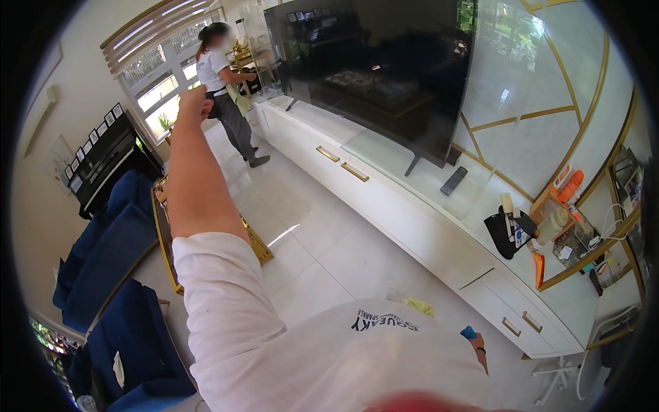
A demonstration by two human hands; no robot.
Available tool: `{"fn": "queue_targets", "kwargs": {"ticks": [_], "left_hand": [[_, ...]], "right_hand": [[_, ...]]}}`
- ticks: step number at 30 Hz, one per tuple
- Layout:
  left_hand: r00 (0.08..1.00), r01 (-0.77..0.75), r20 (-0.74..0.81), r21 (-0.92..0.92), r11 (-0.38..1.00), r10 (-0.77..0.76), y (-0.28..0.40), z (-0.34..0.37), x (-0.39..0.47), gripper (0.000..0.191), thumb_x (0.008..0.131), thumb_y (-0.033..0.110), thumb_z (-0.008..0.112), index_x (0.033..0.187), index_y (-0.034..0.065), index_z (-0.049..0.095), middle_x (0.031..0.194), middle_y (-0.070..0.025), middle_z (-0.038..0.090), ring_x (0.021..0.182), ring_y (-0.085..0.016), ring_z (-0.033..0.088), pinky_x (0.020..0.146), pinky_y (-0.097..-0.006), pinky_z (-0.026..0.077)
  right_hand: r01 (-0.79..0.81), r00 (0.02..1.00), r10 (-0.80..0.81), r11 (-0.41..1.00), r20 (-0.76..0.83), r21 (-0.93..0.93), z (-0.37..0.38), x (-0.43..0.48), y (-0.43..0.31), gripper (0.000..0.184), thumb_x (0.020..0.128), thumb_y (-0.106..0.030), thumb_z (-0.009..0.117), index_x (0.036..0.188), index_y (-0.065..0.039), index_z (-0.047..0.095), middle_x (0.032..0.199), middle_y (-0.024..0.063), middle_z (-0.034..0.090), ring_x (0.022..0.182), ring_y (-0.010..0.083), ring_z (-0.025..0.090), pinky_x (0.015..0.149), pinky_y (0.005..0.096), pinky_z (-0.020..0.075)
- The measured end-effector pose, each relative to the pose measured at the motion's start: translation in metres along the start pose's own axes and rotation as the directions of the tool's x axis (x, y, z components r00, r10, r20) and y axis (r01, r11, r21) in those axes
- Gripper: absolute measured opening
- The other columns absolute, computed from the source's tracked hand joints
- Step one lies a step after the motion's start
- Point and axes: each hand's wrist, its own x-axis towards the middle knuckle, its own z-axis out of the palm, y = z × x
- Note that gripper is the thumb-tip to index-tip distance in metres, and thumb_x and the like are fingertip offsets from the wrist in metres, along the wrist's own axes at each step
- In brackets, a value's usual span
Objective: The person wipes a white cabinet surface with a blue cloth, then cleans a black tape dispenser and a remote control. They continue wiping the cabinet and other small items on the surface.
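Note:
My left arm reaches far out ahead, and my left hand [194,104] is raised with its fingers curled in; nothing shows in it. In the picture it lies just beside a co-worker [213,72], who stands farther off at the far end of the long white cabinet [401,226]. Low by my side, my right hand [479,342] grips a blue cloth [468,332]. A yellow-green cloth [420,306] shows past the front of my white shirt [319,355], close to the cabinet's base.
A large television [370,72] stands on the cabinet beside a remote control [453,180]. Farther right sit a black pouch [499,234], a bottle [552,226] and a gold-framed mirror [582,265]. Blue sofas [128,340], a gold-edged table [167,247] and a black piano [116,159] line the left.

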Motion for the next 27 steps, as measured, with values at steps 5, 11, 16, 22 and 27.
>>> {"fn": "queue_targets", "kwargs": {"ticks": [5, 11, 16, 22, 27], "left_hand": [[0.997, -0.072, -0.029, -0.075, 0.995, 0.070, 0.008, 0.000, 0.018, 0.024, 0.073, 0.024, 0.053, 0.085, 0.0023, 0.055, 0.060, -0.0075, 0.057, 0.042, -0.012, 0.048, 0.041, -0.0315, 0.039], [0.551, -0.708, 0.591, -0.041, 0.705, 0.589, 0.007, 0.171, -0.069, 0.070, 0.076, 0.009, 0.055, 0.136, 0.0186, 0.021, 0.061, -0.0055, 0.053, 0.042, -0.012, 0.045, 0.037, -0.0261, 0.037], [-0.225, -0.850, 0.956, -0.286, 0.443, 0.187, -0.081, 0.301, -0.260, 0.057, 0.078, 0.024, 0.059, 0.129, 0.0115, 0.036, 0.059, -0.0119, 0.057, 0.055, -0.021, 0.058, 0.059, -0.0337, 0.048], [-0.600, -0.671, 0.798, -0.542, 0.506, 0.059, -0.160, 0.360, -0.474, 0.068, 0.077, 0.034, 0.059, 0.128, -0.0008, 0.032, 0.097, -0.0185, 0.060, 0.088, -0.031, 0.058, 0.080, -0.0357, 0.043], [-0.821, -0.533, 0.570, -0.753, 0.387, -0.021, -0.145, 0.355, -0.525, 0.066, 0.077, 0.037, 0.057, 0.128, 0.0011, 0.033, 0.108, -0.0244, 0.053, 0.099, -0.036, 0.052, 0.083, -0.0390, 0.041]], "right_hand": [[0.036, 0.999, -0.037, 0.999, 0.036, 0.026, -0.001, -0.016, -0.010, 0.044, 0.066, -0.010, 0.067, 0.107, -0.004, 0.051, 0.099, 0.0174, 0.059, 0.093, 0.0292, 0.057, 0.081, 0.0366, 0.0451], [-0.385, 0.923, 0.373, 0.900, 0.097, 0.205, 0.037, -0.071, 0.077, 0.034, 0.068, -0.012, 0.064, 0.100, -0.004, 0.057, 0.097, 0.0177, 0.060, 0.093, 0.0295, 0.058, 0.080, 0.0358, 0.0465], [-0.602, 0.797, 0.574, 0.779, 0.190, 0.173, 0.046, -0.138, 0.122, 0.045, 0.068, -0.019, 0.063, 0.111, -0.010, 0.055, 0.111, 0.0143, 0.055, 0.102, 0.0284, 0.053, 0.085, 0.0377, 0.0433], [-0.749, 0.642, 0.750, 0.570, 0.159, 0.339, 0.064, -0.217, 0.131, 0.039, 0.069, -0.016, 0.058, 0.106, -0.008, 0.058, 0.109, 0.0149, 0.057, 0.099, 0.0264, 0.055, 0.083, 0.0364, 0.0442], [-0.807, 0.568, 0.794, 0.486, 0.218, 0.336, 0.088, -0.284, 0.137, 0.037, 0.071, -0.021, 0.057, 0.105, -0.006, 0.059, 0.109, 0.0151, 0.057, 0.097, 0.0255, 0.056, 0.082, 0.0357, 0.0445]]}}
